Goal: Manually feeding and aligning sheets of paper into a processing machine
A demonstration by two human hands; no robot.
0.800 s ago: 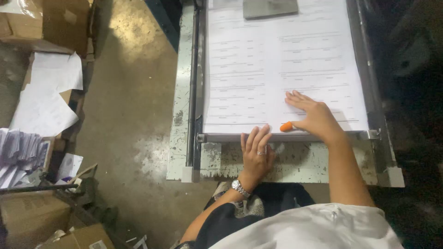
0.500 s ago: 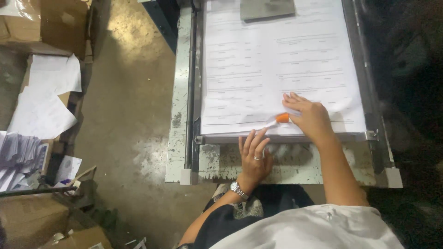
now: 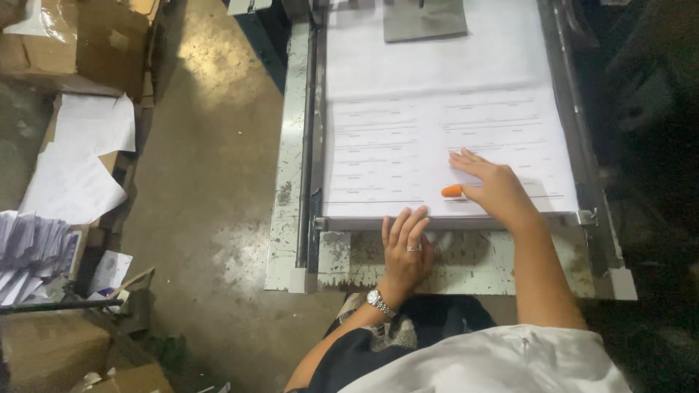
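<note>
White printed sheets form a stack [image 3: 444, 145] that is lying on a worn metal surface [image 3: 473, 262], and everything else can be placed from that stack. The right hand [image 3: 491, 185] is resting flat on the stack's top sheet near its front edge, fingers spread open and gripping nothing; an orange thumb cap [image 3: 452, 191] on its thumb is touching the paper. The left hand [image 3: 406, 247] is lying open at the stack's front edge, fingertips [image 3: 411, 218] reaching onto the edge while the palm is sitting on the bare surface just in front of the stack. It too is holding nothing. A ring is showing on one of its fingers and a watch [image 3: 377, 300] is circling its wrist, nearer the person than the stack.

At the stack's far end a grey metal block [image 3: 424, 18] is sitting on the paper. A metal rail [image 3: 312, 131] is running along the stack's left side, and a darker rail is running along its right side.

Left of the stack, beyond the rail, the concrete floor [image 3: 211, 167] is showing stains. Farther left of the stack, loose white sheets [image 3: 80, 160] are lying on cardboard, cardboard boxes [image 3: 65, 36] are standing near the far corner, and a fanned bundle of pale printed paper [image 3: 33, 251] is lying at the picture's left edge.
</note>
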